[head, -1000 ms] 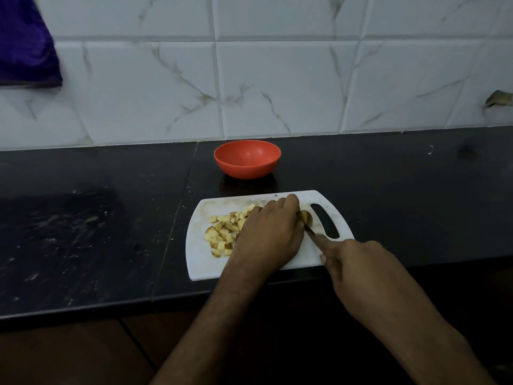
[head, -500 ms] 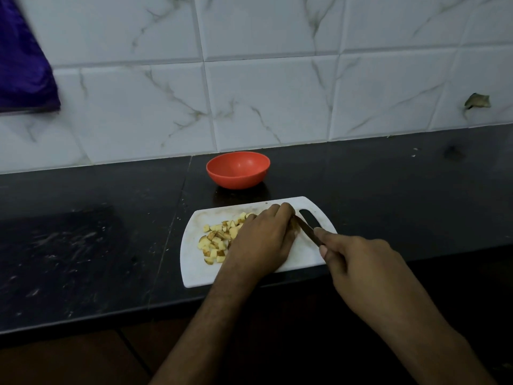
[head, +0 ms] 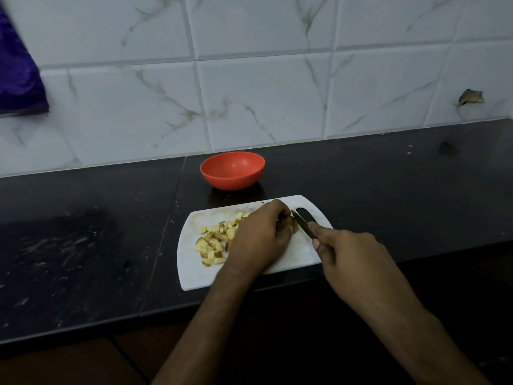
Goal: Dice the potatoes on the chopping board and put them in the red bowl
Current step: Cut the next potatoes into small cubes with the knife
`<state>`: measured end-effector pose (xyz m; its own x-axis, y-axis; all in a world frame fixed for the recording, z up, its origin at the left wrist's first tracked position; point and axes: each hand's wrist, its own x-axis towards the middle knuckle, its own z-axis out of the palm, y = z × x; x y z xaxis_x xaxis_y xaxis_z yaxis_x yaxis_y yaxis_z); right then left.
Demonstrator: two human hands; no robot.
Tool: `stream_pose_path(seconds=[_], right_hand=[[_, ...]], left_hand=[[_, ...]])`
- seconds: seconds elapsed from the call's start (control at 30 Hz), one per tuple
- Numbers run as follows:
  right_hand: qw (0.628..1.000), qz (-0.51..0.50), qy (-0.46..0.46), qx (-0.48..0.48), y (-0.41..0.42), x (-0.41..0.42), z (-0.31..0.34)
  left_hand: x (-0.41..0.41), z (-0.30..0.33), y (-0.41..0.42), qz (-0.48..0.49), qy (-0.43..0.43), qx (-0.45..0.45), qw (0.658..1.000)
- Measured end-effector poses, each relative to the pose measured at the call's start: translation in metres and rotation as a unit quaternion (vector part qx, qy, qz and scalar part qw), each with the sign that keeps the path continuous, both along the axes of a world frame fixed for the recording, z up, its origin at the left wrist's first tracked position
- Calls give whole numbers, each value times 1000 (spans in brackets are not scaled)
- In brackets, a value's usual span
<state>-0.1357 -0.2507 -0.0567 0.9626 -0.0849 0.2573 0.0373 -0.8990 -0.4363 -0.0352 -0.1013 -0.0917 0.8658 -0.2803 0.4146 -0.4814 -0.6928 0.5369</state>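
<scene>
A white chopping board (head: 191, 273) lies on the black counter. Several yellow potato dice (head: 215, 240) are heaped on its left half. My left hand (head: 259, 237) curls over a remaining potato piece (head: 288, 222) near the board's handle slot and holds it down. My right hand (head: 352, 259) grips a knife (head: 301, 223), whose blade sits against that piece. The red bowl (head: 232, 170) stands just behind the board, and nothing shows inside it.
A marbled white tile wall rises behind the counter (head: 83, 245). A purple cloth (head: 16, 70) hangs at the upper left. A chipped hole (head: 471, 96) marks the wall at the right. The counter's front edge runs just below the board.
The view has tilted, so everything sits lower in the frame. The knife blade has moved in against the potato piece under my left fingers. The pile of dice is unchanged.
</scene>
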Motion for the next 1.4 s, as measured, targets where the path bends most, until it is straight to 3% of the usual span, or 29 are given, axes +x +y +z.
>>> stream_pose_path(seconds=[0.5,0.9,1.1,1.27,1.4], right_hand=[[999,28,2,17,-7,6,-3],[997,26,-5,-66,-1,12,2],[997,48,16,-55,-1,18,8],[986,48,46,-153,7,35,-2],[982,49,76,-168,2,25,-4]], left_hand=[[-3,3,-3,13,-50,21,998],[-2,5,-5,3,-40,37,999],[3,-1,-4,-1,-60,28,998],[1,-1,-4,5,-64,29,997],[-1,1,-4,8,-58,34,998]])
